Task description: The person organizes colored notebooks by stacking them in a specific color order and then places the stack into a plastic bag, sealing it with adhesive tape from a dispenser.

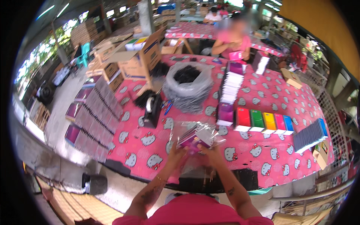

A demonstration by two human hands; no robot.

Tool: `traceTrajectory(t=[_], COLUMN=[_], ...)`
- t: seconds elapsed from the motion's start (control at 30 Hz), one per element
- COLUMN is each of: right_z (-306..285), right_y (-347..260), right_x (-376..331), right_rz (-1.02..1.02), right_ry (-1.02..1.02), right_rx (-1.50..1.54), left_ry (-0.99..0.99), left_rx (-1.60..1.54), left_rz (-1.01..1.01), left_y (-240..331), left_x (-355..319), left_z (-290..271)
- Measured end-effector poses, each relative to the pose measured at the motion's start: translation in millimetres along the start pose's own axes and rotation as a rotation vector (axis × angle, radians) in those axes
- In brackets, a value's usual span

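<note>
Close in front of me, a small stack of purple-covered notebooks (pixel 193 141) lies inside or against a clear plastic bag (pixel 220 140); which of the two I cannot tell. My left hand (pixel 178 153) is closed on the stack's near left side. On its near right side my right hand (pixel 208 152) grips the same stack, fingers partly hidden beneath it. The loose ends of the bag spread out past both sides. Just beyond stands a black tape dispenser (pixel 152 112), with blue pens (pixel 168 107) beside it.
A large clear bag of black items (pixel 189 88) stands mid-table. Rows of wrapped notebook stacks (pixel 93 123) line the left edge. To the right are a notebook row (pixel 229 90), colourful notebooks (pixel 257 119) and blue ones (pixel 310 137). Across the table a co-worker (pixel 234 41) holds a pink notebook.
</note>
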State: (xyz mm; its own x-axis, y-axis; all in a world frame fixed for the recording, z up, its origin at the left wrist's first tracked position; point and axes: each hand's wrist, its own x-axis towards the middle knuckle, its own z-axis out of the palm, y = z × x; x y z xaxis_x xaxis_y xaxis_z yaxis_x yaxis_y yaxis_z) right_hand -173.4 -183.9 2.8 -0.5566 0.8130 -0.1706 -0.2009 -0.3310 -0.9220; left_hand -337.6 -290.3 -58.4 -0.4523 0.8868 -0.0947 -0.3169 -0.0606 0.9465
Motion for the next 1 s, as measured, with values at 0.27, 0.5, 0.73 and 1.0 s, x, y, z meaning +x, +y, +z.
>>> traceTrajectory(t=[0.27, 0.5, 0.73, 1.0], right_z=[-23, 1, 23, 41], right_y=[7, -64, -63, -60], right_x=[8, -21, -30, -15], right_rz=[-0.443, -0.86, -0.761, -0.671], right_ry=[-0.16, -0.137, -0.169, -0.15], right_rx=[-0.653, -1.387, -1.378, -1.508], left_ry=[0.711, 0.383, 0.664, -0.531], left_rx=[1.096, 0.117, 1.412, 0.533], left_rz=[0.44, 0.095, 0.295, 0.342], left_y=[66, 72, 79, 105], left_x=[126, 142, 115, 62], left_z=[-195, -185, -173, -24])
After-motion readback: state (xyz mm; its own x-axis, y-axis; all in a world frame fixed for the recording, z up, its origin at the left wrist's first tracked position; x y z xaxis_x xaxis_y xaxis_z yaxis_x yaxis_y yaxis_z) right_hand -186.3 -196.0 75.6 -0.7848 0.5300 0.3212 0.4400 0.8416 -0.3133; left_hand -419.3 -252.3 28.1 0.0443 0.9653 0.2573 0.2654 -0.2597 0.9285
